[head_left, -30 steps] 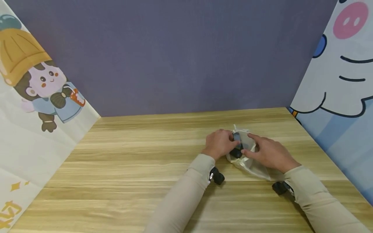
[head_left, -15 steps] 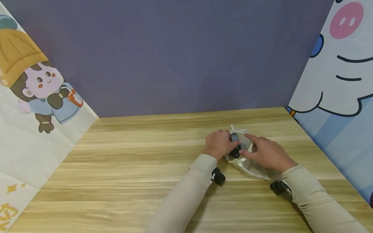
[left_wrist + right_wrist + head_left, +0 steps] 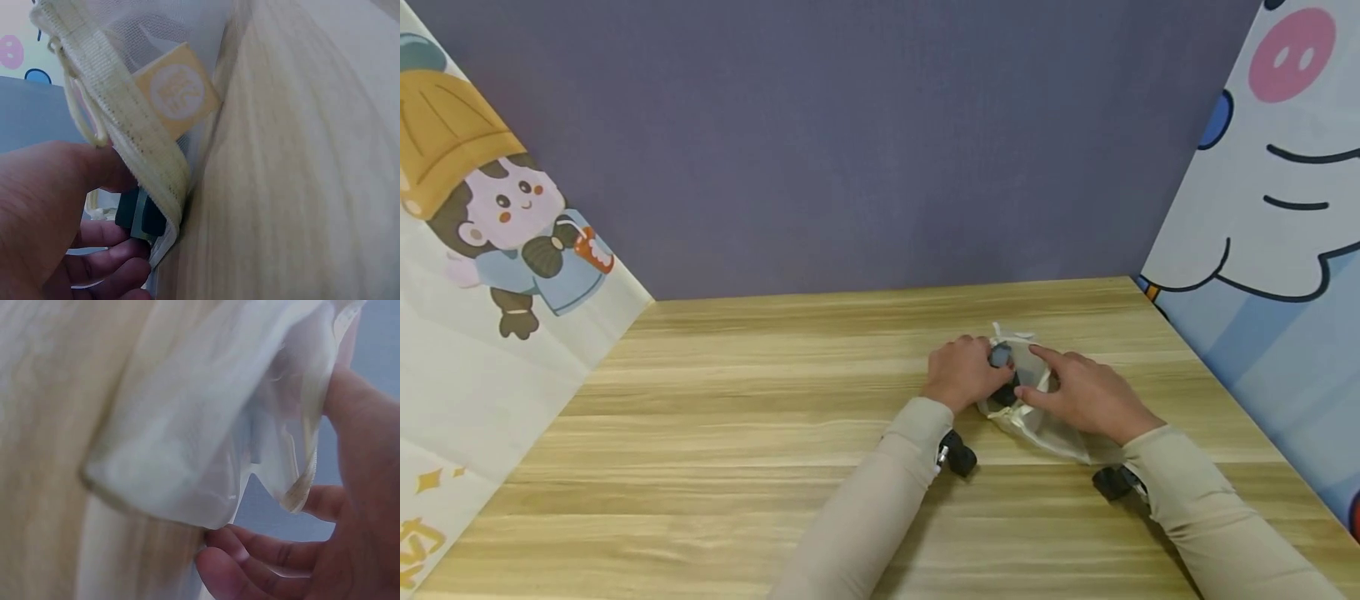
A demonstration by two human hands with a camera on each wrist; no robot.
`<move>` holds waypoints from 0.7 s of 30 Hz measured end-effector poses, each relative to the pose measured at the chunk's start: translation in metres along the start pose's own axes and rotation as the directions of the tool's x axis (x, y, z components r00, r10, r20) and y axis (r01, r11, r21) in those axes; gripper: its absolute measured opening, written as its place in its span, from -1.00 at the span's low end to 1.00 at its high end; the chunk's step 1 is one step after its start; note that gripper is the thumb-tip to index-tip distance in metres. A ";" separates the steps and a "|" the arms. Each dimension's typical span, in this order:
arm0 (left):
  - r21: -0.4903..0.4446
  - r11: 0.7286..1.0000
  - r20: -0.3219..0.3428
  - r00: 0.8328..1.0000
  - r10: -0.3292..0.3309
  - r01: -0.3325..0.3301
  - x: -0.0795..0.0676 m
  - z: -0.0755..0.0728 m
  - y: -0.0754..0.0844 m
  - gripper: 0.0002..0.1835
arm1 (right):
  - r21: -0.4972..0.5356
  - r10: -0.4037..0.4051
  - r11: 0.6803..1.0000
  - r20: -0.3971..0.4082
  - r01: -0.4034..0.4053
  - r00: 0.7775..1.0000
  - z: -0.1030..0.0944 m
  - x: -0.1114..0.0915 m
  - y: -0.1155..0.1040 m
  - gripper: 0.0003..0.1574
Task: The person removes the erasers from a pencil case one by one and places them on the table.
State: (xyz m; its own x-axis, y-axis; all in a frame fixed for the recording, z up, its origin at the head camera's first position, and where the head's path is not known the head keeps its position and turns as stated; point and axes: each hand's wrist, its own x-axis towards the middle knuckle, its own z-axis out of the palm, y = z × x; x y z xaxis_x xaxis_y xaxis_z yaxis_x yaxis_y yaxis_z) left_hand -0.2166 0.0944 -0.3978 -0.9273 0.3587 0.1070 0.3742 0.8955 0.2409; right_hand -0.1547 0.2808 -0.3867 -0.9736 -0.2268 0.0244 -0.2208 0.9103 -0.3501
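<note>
A pale mesh drawstring bag (image 3: 1037, 435) lies on the table, its mouth spread between both hands. My left hand (image 3: 958, 372) reaches to the mouth's left side and grips a dark object (image 3: 1006, 393) with grey and black parts there; its kind is unclear. In the left wrist view, that dark object (image 3: 140, 212) sits between thumb and fingers, partly behind the bag's cream hem (image 3: 137, 134). My right hand (image 3: 1093, 396) holds the bag's right rim, thumb and index finger spread apart. The right wrist view shows its fingers behind the sheer cloth (image 3: 169, 469).
An orange tag (image 3: 178, 90) and a thin cord (image 3: 81, 106) are on the bag. The wood-grain table (image 3: 737, 433) runs back to a grey-purple panel (image 3: 850, 150). Printed cartoon sheets stand left and right. A black wrist camera (image 3: 958, 454) is strapped under the left cuff.
The grey part of the dark object has shifted and shows as a smaller, rounder patch by the left thumb. The head view moved slightly. Both hands stay at the bag's mouth.
</note>
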 end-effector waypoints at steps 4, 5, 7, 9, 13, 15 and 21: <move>-0.012 1.000 0.008 1.000 0.018 -0.018 -0.001 -0.001 -0.004 -0.71 | 0.008 0.002 1.000 0.010 -0.002 1.000 0.000 0.001 0.001 0.17; -0.014 1.000 0.013 1.000 0.022 -0.022 -0.002 -0.001 -0.005 -0.72 | 0.008 0.003 1.000 0.011 -0.003 1.000 0.000 0.001 0.001 0.17; -0.011 0.999 0.024 0.999 0.031 -0.031 -0.003 -0.002 -0.006 -0.74 | 0.009 0.003 1.000 0.011 -0.003 1.000 0.000 0.001 0.001 0.16; -0.010 0.999 0.032 0.999 0.039 -0.039 -0.004 -0.002 -0.007 -0.73 | 0.007 0.005 1.000 0.009 -0.005 1.000 0.000 0.001 0.001 0.15; -0.019 0.999 0.044 0.998 0.038 -0.037 -0.006 -0.004 -0.010 -0.64 | 0.004 0.011 1.000 0.011 -0.011 1.000 0.000 0.000 0.002 0.15; -0.029 0.999 0.050 0.998 0.032 -0.030 -0.007 -0.005 -0.010 -0.60 | 0.004 0.014 1.000 0.017 -0.015 1.000 0.000 0.000 0.001 0.17; -0.058 0.998 0.045 0.998 0.037 -0.034 -0.009 -0.004 -0.010 -0.58 | 0.016 0.010 1.000 0.013 -0.010 1.000 0.000 0.000 0.002 0.17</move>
State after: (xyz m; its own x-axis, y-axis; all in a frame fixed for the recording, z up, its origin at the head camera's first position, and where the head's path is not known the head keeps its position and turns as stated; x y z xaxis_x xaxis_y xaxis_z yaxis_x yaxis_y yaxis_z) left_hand -0.2126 0.0808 -0.3970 -0.9124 0.4029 0.0724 0.4056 0.8661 0.2922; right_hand -0.1548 0.2828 -0.3873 -0.9750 -0.2218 0.0091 -0.2097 0.9069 -0.3656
